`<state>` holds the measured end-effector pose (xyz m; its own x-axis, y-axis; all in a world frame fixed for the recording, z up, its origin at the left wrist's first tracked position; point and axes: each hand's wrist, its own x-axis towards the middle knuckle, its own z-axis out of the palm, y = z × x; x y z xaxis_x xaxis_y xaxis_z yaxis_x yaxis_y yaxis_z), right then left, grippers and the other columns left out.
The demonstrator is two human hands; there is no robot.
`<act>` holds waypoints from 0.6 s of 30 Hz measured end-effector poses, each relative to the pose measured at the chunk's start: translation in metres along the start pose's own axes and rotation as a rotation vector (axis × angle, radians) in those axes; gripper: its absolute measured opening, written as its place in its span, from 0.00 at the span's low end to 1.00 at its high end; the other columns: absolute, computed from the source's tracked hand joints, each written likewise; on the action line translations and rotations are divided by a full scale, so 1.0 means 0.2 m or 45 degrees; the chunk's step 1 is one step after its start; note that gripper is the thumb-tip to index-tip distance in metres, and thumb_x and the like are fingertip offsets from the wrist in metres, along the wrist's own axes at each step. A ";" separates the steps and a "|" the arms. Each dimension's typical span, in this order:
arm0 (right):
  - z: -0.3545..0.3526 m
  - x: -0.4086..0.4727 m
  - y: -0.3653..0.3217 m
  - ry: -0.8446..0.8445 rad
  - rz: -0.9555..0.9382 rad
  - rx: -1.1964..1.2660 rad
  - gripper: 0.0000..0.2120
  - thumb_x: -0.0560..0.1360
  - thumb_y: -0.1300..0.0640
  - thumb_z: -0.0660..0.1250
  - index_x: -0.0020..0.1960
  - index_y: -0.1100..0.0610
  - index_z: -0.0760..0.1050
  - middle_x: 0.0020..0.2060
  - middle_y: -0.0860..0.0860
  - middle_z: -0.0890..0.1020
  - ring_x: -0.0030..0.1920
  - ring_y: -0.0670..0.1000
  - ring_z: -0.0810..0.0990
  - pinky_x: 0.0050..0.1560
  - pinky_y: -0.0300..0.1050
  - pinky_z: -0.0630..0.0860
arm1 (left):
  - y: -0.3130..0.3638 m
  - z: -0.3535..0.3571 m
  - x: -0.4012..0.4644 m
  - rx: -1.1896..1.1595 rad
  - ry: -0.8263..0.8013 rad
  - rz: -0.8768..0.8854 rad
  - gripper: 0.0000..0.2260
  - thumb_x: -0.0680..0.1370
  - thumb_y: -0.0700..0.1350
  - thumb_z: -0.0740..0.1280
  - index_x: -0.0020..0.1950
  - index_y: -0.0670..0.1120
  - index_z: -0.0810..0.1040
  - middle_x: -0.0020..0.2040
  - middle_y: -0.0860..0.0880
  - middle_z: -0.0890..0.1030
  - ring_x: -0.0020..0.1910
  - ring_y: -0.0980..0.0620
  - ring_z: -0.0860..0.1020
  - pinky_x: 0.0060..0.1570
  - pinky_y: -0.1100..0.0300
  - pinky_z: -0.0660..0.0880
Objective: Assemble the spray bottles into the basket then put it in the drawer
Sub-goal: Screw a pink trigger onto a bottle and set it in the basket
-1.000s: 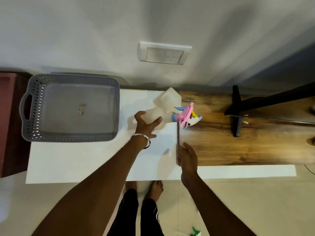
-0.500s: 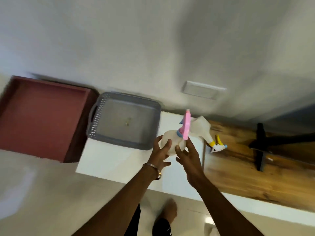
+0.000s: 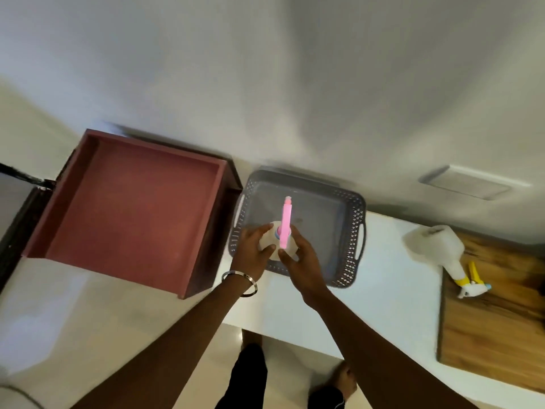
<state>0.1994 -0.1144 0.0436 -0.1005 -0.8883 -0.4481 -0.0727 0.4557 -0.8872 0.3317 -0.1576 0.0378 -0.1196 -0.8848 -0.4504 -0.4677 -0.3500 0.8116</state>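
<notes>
A translucent white spray bottle (image 3: 271, 231) with a pink trigger head stands upright over the near left part of the grey perforated basket (image 3: 352, 246). My left hand (image 3: 253, 255) grips its body from the left and my right hand (image 3: 299, 261) holds it from the right. A second white spray bottle (image 3: 442, 246) with a yellow and white trigger head lies on its side to the right, at the edge of the wooden surface. The dark red drawer (image 3: 132, 211) stands open left of the basket.
The basket sits on a white tabletop (image 3: 392, 296) against the wall. A wooden board (image 3: 495, 314) covers the table's right part. A wall switch plate (image 3: 469, 184) is behind. My legs and feet show on the pale floor below.
The view swung left. Both hands carried the pink-headed bottle leftward from the table's middle to above the basket; the right hand joined the hold. The yellow-headed bottle stayed lying behind.
</notes>
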 end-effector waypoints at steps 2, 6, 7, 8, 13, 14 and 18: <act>0.13 0.07 0.00 -0.014 0.004 -0.026 0.22 0.78 0.63 0.68 0.72 0.59 0.70 0.65 0.57 0.77 0.66 0.55 0.75 0.68 0.54 0.73 | -0.07 -0.08 0.04 0.170 -0.003 0.019 0.20 0.75 0.42 0.69 0.67 0.46 0.73 0.62 0.42 0.75 0.60 0.46 0.75 0.64 0.54 0.73; 0.30 0.15 0.05 0.001 0.025 0.000 0.19 0.77 0.67 0.68 0.63 0.53 0.71 0.56 0.49 0.79 0.54 0.39 0.80 0.50 0.30 0.76 | -0.18 -0.16 0.09 0.301 -0.009 0.003 0.19 0.77 0.47 0.67 0.67 0.48 0.72 0.65 0.44 0.74 0.62 0.45 0.76 0.63 0.49 0.75; 0.32 0.15 0.07 0.005 0.055 -0.008 0.19 0.77 0.68 0.68 0.64 0.54 0.70 0.56 0.50 0.78 0.53 0.41 0.80 0.49 0.31 0.77 | -0.21 -0.17 0.10 0.325 -0.030 0.007 0.18 0.77 0.46 0.67 0.67 0.47 0.72 0.65 0.45 0.74 0.62 0.44 0.76 0.62 0.49 0.75; 0.34 0.16 0.09 -0.002 0.084 -0.008 0.20 0.76 0.69 0.68 0.64 0.55 0.69 0.56 0.51 0.77 0.54 0.45 0.80 0.48 0.33 0.78 | -0.23 -0.17 0.11 0.346 -0.049 0.017 0.18 0.77 0.47 0.66 0.67 0.46 0.72 0.65 0.45 0.75 0.62 0.44 0.76 0.62 0.49 0.76; 0.38 0.20 0.13 -0.045 0.169 -0.093 0.25 0.75 0.69 0.69 0.67 0.58 0.64 0.60 0.55 0.74 0.60 0.56 0.76 0.57 0.52 0.81 | -0.27 -0.17 0.15 0.353 -0.072 -0.048 0.16 0.80 0.51 0.62 0.65 0.47 0.72 0.62 0.49 0.77 0.58 0.49 0.77 0.59 0.65 0.72; 0.38 0.20 0.14 -0.054 0.175 -0.117 0.26 0.75 0.69 0.70 0.67 0.57 0.63 0.61 0.55 0.74 0.60 0.57 0.76 0.56 0.51 0.81 | -0.27 -0.17 0.16 0.332 -0.066 -0.082 0.14 0.80 0.51 0.61 0.64 0.47 0.72 0.60 0.49 0.78 0.56 0.51 0.77 0.57 0.67 0.73; 0.39 0.23 0.16 -0.073 0.177 -0.218 0.29 0.74 0.70 0.71 0.70 0.60 0.61 0.64 0.59 0.73 0.62 0.59 0.76 0.59 0.60 0.79 | -0.26 -0.18 0.15 0.378 -0.067 -0.099 0.14 0.80 0.51 0.60 0.63 0.47 0.72 0.57 0.50 0.78 0.56 0.49 0.78 0.55 0.66 0.75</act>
<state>0.2689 -0.1456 -0.0148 -0.0650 -0.8160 -0.5743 -0.2297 0.5723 -0.7872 0.3839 -0.1768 -0.0040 -0.1152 -0.8390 -0.5318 -0.7117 -0.3038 0.6334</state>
